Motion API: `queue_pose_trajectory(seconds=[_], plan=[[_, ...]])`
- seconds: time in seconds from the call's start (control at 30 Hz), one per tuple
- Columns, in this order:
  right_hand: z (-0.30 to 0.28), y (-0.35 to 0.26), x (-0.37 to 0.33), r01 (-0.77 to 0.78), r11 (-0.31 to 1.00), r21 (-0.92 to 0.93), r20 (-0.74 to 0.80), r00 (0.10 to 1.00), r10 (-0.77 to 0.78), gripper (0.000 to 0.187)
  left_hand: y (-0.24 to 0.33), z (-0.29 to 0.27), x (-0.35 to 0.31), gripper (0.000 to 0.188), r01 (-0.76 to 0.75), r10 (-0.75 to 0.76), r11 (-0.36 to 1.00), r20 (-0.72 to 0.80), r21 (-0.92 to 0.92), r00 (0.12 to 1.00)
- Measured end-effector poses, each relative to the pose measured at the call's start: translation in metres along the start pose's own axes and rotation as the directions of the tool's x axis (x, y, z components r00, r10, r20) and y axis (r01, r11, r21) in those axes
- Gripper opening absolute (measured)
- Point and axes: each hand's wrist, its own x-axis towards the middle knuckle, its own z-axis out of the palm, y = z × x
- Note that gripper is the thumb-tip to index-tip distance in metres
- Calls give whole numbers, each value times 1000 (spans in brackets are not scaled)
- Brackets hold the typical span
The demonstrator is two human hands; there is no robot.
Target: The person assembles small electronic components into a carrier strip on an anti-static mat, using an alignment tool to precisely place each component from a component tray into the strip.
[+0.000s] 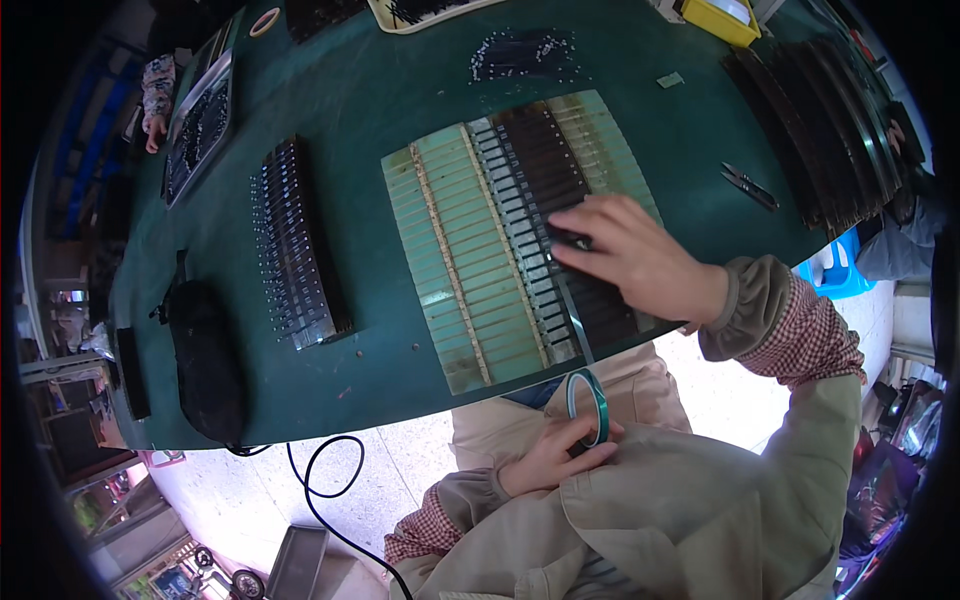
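Note:
My left hand (555, 455) is closed around a roll of green tape (599, 408) just below the table's near edge. From the roll a narrow strip of tape (574, 315) runs up over a pale green grooved board (440, 330), reaching the fingertips of my right hand (630, 250). Those fingers are bent together over the board, with something small and dark between them that I cannot make out. On the board lie a dark strip (540, 150) and, left of it, a row of evenly spaced metallic pieces (510, 205). My right hand covers part of the dark strip.
Left of the board lies another dark strip (300, 240) with small pieces, then a black pouch (207, 360). A metal tray (230, 105) stands farther left. At right are small snips (748, 185) and stacked dark strips (810, 130). A co-worker's hand (155, 133) shows far left.

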Motion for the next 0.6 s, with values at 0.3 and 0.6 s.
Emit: queue_pose_trajectory(seconds=[0.3, 0.6], plan=[[-3, -10, -5, 48, 994, -93, 25, 999, -46, 46, 3, -1, 1, 24, 11, -11, 1000, -6, 0, 1000], [-4, -8, -14, 23, 999, -34, 2, 1000, -23, 46, 1, 1, -2, 24, 70, -70, 997, 7, -25, 998]])
